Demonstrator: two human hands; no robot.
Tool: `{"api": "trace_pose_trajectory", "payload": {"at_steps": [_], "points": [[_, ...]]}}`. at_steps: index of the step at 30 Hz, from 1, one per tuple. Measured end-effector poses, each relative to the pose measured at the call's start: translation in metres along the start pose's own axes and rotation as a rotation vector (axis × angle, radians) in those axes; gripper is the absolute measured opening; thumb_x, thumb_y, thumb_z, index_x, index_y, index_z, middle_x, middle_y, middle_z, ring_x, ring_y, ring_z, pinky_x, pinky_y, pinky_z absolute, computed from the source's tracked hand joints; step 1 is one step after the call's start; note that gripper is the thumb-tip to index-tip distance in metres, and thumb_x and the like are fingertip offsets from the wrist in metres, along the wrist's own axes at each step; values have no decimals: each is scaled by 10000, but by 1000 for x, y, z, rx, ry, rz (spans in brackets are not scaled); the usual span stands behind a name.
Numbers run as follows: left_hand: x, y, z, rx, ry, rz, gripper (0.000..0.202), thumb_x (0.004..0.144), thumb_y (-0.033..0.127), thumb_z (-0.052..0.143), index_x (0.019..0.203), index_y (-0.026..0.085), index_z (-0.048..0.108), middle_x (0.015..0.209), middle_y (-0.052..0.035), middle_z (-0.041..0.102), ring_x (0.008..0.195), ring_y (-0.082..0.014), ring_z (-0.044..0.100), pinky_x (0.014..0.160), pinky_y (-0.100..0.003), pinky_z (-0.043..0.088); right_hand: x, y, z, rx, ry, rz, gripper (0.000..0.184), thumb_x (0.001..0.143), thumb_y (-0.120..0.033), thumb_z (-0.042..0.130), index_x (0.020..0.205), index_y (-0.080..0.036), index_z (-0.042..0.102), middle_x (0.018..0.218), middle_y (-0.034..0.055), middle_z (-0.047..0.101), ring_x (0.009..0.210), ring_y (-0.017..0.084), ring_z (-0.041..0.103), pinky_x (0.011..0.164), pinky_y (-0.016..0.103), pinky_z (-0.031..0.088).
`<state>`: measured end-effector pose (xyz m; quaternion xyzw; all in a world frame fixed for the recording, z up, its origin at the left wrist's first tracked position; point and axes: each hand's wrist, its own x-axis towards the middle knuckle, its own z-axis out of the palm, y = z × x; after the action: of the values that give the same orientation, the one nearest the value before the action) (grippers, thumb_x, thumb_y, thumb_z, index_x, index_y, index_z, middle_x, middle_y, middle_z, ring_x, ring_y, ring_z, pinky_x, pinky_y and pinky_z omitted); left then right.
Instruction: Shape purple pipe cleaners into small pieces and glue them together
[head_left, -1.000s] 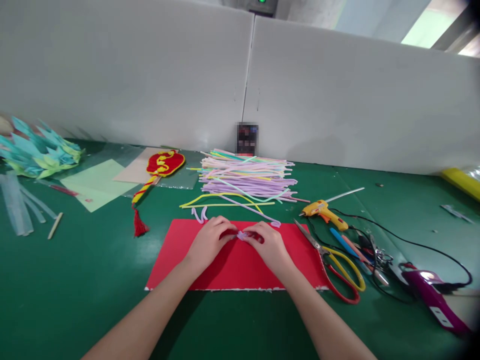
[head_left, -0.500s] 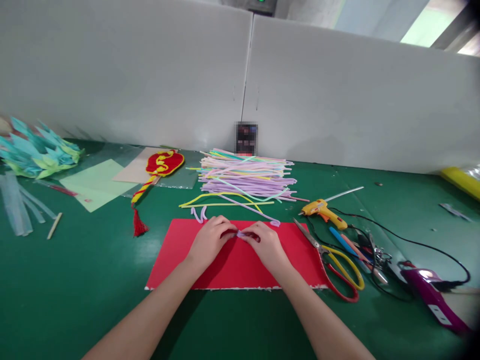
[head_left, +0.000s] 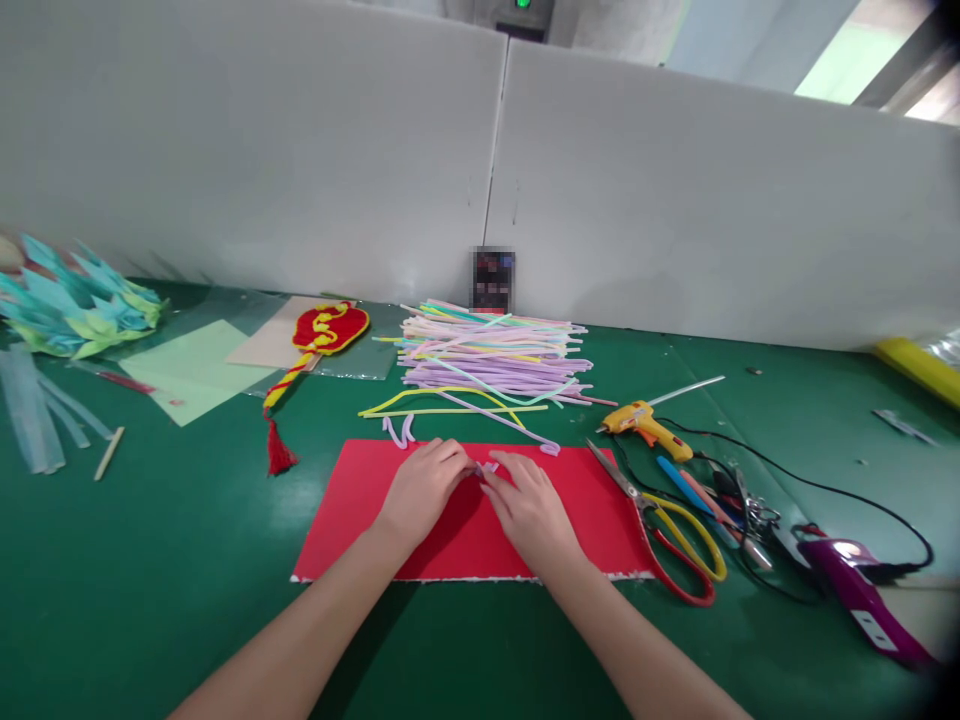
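Both hands rest on a red sheet (head_left: 352, 510) lying on the green table. My left hand (head_left: 424, 487) and my right hand (head_left: 529, 507) meet at their fingertips, pinched round a small pale purple pipe cleaner piece (head_left: 489, 467). Most of that piece is hidden by the fingers. Just behind the sheet lie bent purple and yellow pipe cleaners (head_left: 450, 405), and behind them a stack of pastel pipe cleaners (head_left: 491, 348).
Red-and-yellow scissors (head_left: 667, 530), a yellow glue gun (head_left: 643, 420), pens, small pliers and a purple tool (head_left: 862, 595) with black cords lie right of the sheet. A red-and-yellow tasselled ornament (head_left: 324, 330), pale paper sheets, teal paper shapes (head_left: 71, 300) and glue sticks lie left. White partitions stand behind.
My right hand has shifted slightly left and lower on the red sheet, its fingers closer to the left hand's. The small purple piece stays pinched between them.
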<state>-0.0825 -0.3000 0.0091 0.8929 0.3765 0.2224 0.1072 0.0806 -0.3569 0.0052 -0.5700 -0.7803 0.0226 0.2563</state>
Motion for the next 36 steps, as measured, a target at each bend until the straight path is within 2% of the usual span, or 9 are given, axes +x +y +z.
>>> {"api": "trace_pose_trajectory", "payload": {"at_steps": [3,10,15,20,26,31,36], "points": [[0,1,-1,-12,25,-10,185,891,200,393,895,195,578,874,-14,595,810,-151,522,744,-301,411,-4,-2,-1,-72,-24,-42,298,872,-183,409,1130,-177,559,1208,101,535,1093,242,477,845,382,456],[0,0,-2,-63,24,-26,162,879,187,420,928,207,573,914,-6,599,862,-148,535,782,-299,421,-5,-1,-1,-46,-17,-39,321,884,-191,383,1156,-203,553,1149,86,589,1070,232,510,865,385,446],[-1,0,-2,-77,31,-31,178,885,198,405,924,207,579,912,-12,602,855,-149,540,772,-303,428,-5,-3,-3,-45,-21,-34,353,887,-174,362,1210,-168,505,1188,91,568,1085,224,508,878,375,444],[0,1,-2,-66,20,-40,166,881,194,416,934,203,573,919,-12,598,862,-153,535,785,-306,423,-8,-5,-5,-71,-5,-101,391,883,-187,377,1263,-115,435,1293,101,475,1210,217,403,961,373,395],[0,1,-2,-88,31,-32,181,886,199,404,941,213,575,915,-15,601,863,-155,539,787,-315,426,-10,-7,-8,-42,-36,-127,381,874,-212,394,1247,-151,439,1295,103,470,1241,222,365,1012,454,337],[-1,1,-4,-95,13,-32,180,885,200,405,949,216,573,911,-14,598,856,-153,536,771,-306,426,-12,-7,-6,-6,-34,-105,425,864,-191,401,1281,-116,376,1289,121,474,1245,218,358,1020,451,342],[-1,0,-2,-108,14,-34,190,888,219,401,939,223,585,896,-12,596,843,-149,540,757,-297,432,-12,-6,-4,28,-35,-95,417,873,-160,369,1289,-137,369,1276,118,490,1218,215,399,998,431,387]]}}
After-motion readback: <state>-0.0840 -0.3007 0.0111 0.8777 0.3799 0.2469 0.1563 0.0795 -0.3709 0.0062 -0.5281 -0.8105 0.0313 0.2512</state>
